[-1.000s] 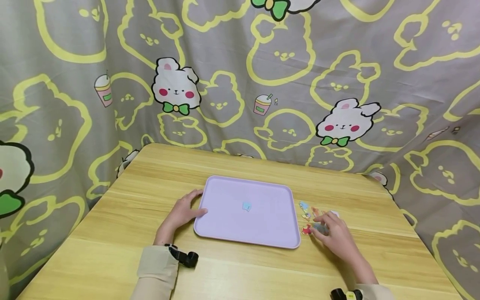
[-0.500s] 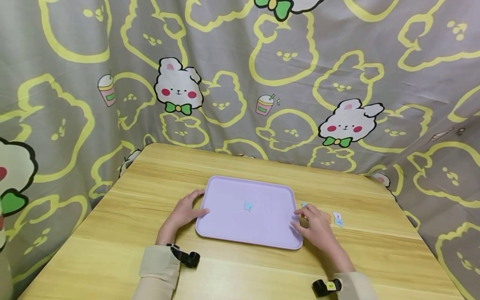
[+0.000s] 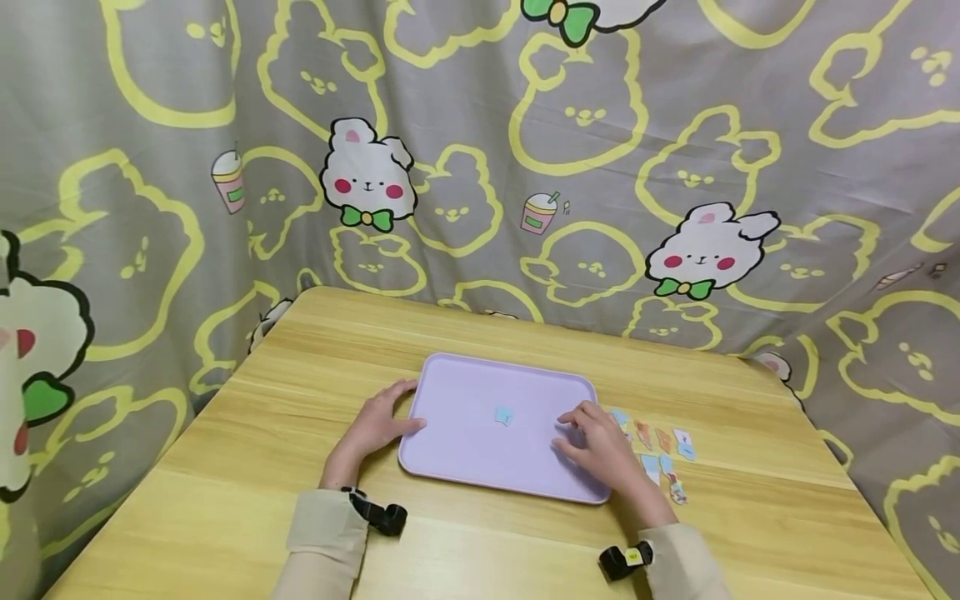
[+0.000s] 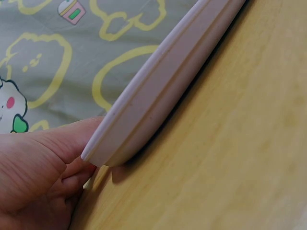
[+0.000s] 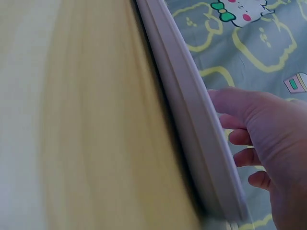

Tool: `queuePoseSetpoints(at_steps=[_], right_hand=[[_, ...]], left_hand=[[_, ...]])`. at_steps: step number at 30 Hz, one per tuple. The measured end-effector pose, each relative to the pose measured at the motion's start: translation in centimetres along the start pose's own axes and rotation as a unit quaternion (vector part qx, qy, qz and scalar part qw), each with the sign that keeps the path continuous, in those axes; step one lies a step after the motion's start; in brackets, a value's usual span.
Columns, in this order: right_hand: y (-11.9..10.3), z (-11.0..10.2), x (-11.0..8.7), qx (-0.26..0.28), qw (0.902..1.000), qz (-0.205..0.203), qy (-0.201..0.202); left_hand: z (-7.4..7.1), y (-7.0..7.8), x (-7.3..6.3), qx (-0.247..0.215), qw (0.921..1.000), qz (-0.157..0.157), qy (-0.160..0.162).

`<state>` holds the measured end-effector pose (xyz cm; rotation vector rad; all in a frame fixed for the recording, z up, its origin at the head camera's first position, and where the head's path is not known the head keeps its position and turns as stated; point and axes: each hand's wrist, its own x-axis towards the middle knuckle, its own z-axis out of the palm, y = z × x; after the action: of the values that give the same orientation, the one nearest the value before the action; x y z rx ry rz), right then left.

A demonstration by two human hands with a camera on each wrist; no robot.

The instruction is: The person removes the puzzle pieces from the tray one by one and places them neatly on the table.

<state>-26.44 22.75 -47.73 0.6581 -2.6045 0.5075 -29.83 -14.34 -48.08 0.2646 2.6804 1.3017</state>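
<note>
A lilac tray (image 3: pixel 465 454) lies on the wooden table, with one small light-blue puzzle piece (image 3: pixel 503 416) near its middle. At the tray's left edge my left hand (image 3: pixel 378 425) grips the rim, thumb over the top and the other fingers outside, as the left wrist view (image 4: pixel 45 163) also shows. My right hand (image 3: pixel 600 442) is bent over the tray's right part, fingers curved, thumb and forefinger pointing left. Its fingertips are partly behind the tray wall (image 5: pixel 192 110) in the right wrist view; I cannot tell whether they hold a piece.
Several puzzle pieces lie on the table to the right of the tray, among them an orange one (image 3: pixel 663 440), a white-and-blue one (image 3: pixel 684 444) and a multicoloured one (image 3: pixel 677 490). A patterned grey curtain (image 3: pixel 465 117) hangs behind the table (image 3: pixel 360 333).
My right hand has moved left from the puzzle pieces, across the tray's right rim, to over the tray. Pieces it covered now show. My left hand stays on the left rim.
</note>
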Motion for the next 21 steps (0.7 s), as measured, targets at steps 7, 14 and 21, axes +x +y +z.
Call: queuePoseSetpoints(at_steps=[7, 14, 21], right_hand=[[-0.8, 1.3, 1.4, 0.004, 0.9997, -0.008, -0.021], [-1.8, 2.2, 2.7, 0.016, 0.9993, -0.003, -0.033], [-2.5, 3.2, 3.7, 0.017, 0.9993, -0.004, -0.033]], left_hand=[[0.1, -0.1, 0.0, 0.0, 1.0, 0.002, 0.002], [0.0, -0.1, -0.1, -0.006, 1.0, 0.004, 0.006], [0.1, 0.0, -0.1, -0.005, 1.0, 0.0, 0.006]])
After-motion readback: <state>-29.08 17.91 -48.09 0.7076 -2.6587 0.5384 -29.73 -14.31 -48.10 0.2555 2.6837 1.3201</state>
